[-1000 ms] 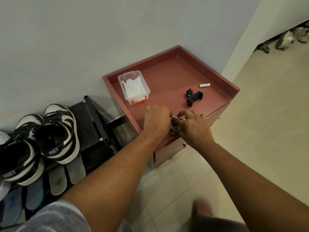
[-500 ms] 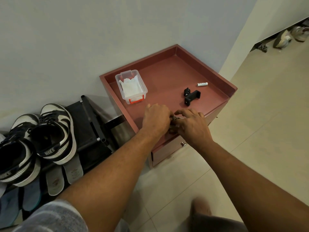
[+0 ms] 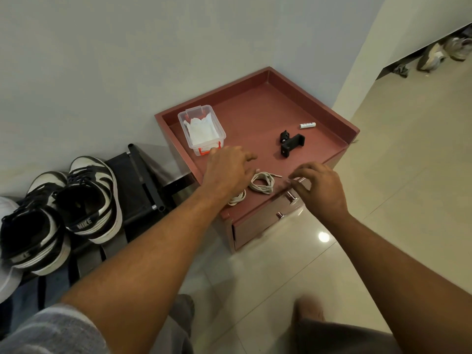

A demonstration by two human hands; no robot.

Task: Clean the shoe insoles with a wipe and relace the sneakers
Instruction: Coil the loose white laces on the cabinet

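L hand point(image 3: 229, 172) is hovering, fingers loose & spread, holding nothing. R hand point(image 3: 318, 186) is hanging loosely curled, empty too. Round coil of white lace point(image 3: 261, 182) is lying btwn them on smooth red cabinet point(image 3: 255, 111). Wipes point(image 3: 201, 129) are sitting in clear box point(image 3: 222, 134).

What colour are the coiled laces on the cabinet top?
The coiled laces are off-white, seen best in the head view.
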